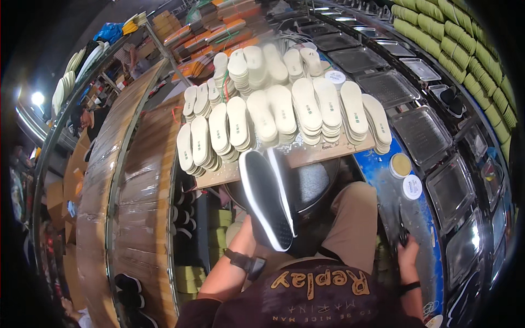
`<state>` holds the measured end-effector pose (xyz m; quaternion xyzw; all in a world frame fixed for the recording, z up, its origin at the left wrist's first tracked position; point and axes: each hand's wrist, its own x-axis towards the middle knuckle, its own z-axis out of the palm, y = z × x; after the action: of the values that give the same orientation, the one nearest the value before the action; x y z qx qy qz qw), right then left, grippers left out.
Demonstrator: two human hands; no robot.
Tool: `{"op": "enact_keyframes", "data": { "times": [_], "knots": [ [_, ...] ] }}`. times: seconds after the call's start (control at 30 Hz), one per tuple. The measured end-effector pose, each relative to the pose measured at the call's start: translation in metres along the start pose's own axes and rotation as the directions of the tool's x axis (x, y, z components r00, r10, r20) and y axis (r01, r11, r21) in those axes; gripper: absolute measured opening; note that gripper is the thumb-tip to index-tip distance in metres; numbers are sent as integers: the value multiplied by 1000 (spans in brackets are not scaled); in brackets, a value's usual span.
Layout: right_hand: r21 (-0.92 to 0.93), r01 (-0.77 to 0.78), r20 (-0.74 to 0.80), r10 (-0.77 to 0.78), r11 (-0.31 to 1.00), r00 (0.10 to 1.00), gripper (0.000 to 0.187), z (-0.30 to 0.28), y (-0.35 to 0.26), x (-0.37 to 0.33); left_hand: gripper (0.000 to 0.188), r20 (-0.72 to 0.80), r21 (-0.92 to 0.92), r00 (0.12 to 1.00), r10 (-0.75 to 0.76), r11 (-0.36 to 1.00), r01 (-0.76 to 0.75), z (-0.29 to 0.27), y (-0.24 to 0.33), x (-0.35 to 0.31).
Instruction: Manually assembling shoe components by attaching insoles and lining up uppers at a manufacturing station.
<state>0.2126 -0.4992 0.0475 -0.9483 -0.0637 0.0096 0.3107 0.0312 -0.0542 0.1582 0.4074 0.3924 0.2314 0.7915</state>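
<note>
A black shoe with a white-edged sole stands on end in front of me, its underside facing up. My left hand comes up behind it, the fingers mostly hidden by the shoe they hold. A second white edge runs along the right side; whether it belongs to another shoe I cannot tell. Over at the blue bench, my right hand is closed around a dark, handle-like object, its far end blurred. Stacks of cream insoles stand in rows on a wooden board beyond the shoe.
A round dark basin sits beneath the board, between my knees. Round tubs stand on the blue bench. To the right are metal trays and green insole stacks. Long film-covered boards lie at left; a person is behind.
</note>
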Motion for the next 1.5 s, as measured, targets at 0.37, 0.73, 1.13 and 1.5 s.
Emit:
{"op": "enact_keyframes", "data": {
  "times": [0.37, 0.73, 1.13, 1.5],
  "knots": [
    [413, 520, 287, -649, 748, 705, 54, 66, -307, 6, 16, 19, 48, 999, -26, 999, 25, -3, 5, 1],
    [216, 556, 501, -580, 802, 642, 55, 81, -302, 23, 15, 53, 89, 998, -34, 996, 29, -81, -17, -43],
    [7, 412, 410, -378, 911, 830, 46, 62, -227, 43, 14, 111, 140, 989, -95, 987, 79, -67, -15, -24],
    [-558, -89, 279, 287, 825, 916, 26, -49, 25, 1, 27, 463, 815, 826, 322, 214, -539, -6, -50, 104]
  ]
}}
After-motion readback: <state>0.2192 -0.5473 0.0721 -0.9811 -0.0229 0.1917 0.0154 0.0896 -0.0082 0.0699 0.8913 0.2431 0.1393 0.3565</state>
